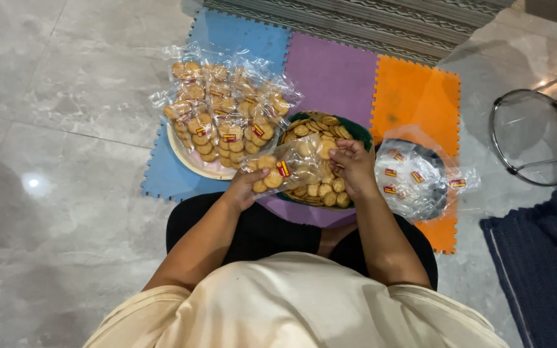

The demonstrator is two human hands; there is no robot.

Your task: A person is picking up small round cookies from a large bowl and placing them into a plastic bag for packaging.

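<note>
The person sat on the floor with a clear plastic bag (pixel 286 169) of round biscuits held between both hands. The left hand (pixel 247 187) had its grip closed on the bag's lower end, fingers tucked under the biscuits already inside. The right hand (pixel 354 166) had its grip pinched together at the bag's open end, and I could not tell whether a biscuit sat between those fingers. Straight beneath both grips lay a green tray (pixel 359 134) heaped with loose biscuits (pixel 320 125). Just beyond the left grip, a pale round plate (pixel 191 162) carried a pile of filled bags (pixel 227 103). Just outside the right grip sat a heap of empty clear bags (pixel 414 180) with small red and yellow labels. All of it rested on foam mats (pixel 336 71) of blue, purple and orange. Well off past the right grip stood a round wire stand (pixel 535 136) on the tiled floor (pixel 53 129).
</note>
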